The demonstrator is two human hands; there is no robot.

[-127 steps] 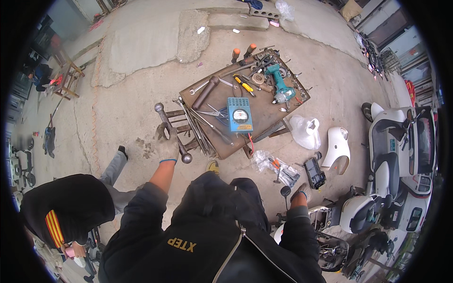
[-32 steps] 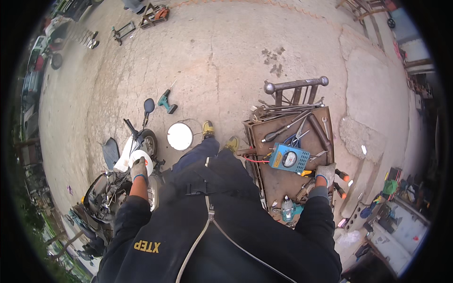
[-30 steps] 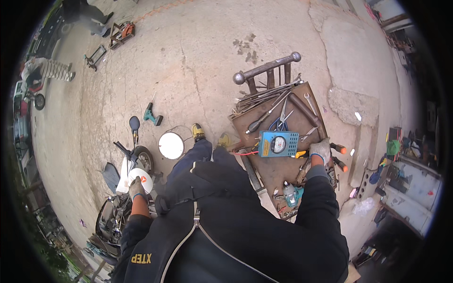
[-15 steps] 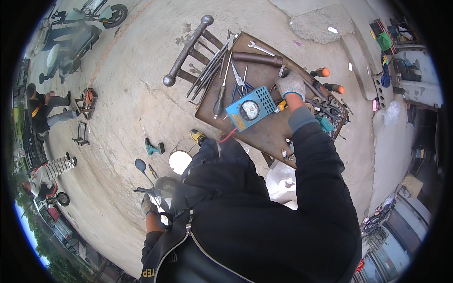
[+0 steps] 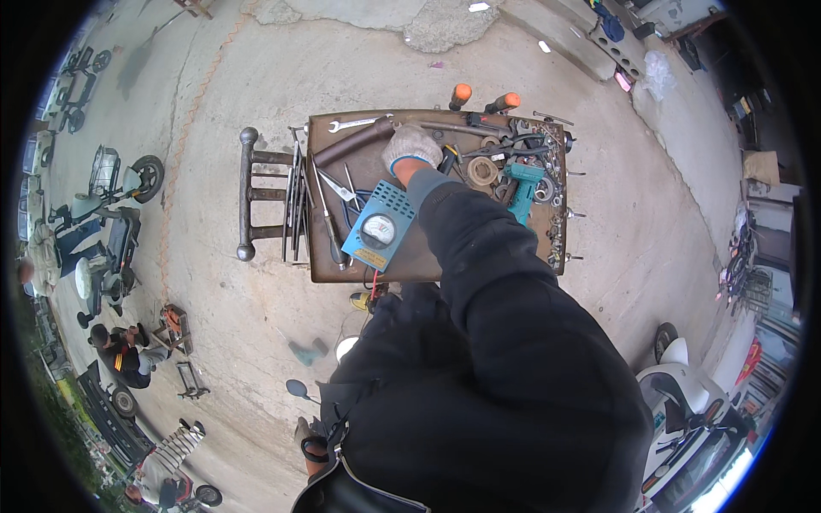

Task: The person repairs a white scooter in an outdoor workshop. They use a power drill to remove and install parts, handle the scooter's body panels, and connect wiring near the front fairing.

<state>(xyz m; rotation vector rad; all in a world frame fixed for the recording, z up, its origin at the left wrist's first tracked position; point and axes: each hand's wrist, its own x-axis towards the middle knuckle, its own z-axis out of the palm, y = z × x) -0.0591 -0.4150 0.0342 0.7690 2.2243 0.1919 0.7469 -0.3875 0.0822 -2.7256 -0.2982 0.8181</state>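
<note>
My right hand (image 5: 412,147), in a pale knitted glove, is over the metal tool table (image 5: 410,265). Its fingers curl down out of sight, near the end of a brown tube (image 5: 352,144) and beside yellow-and-black-handled pliers (image 5: 453,159). Whatever they grip is hidden. Just nearer to me lies a blue meter box (image 5: 379,229) with a round dial and a red lead. Left of it are a screwdriver (image 5: 328,217) and scissors-like blades (image 5: 340,189). My left hand (image 5: 304,430), also gloved, hangs low at my left below a scooter mirror (image 5: 297,388); its fingers are unclear.
A teal power tool (image 5: 522,190), rings and bolts crowd the table's right side. Two orange handles (image 5: 462,94) stick out beyond its far edge. A barred metal rack (image 5: 248,192) juts left. Another person (image 5: 128,355) sits at the left, near scooters (image 5: 107,231). A white scooter (image 5: 680,402) stands at right.
The view has turned, so the table now lies square ahead. My right hand stays near the tube's end, and more of the teal tool shows. Less of my left hand's surroundings is visible.
</note>
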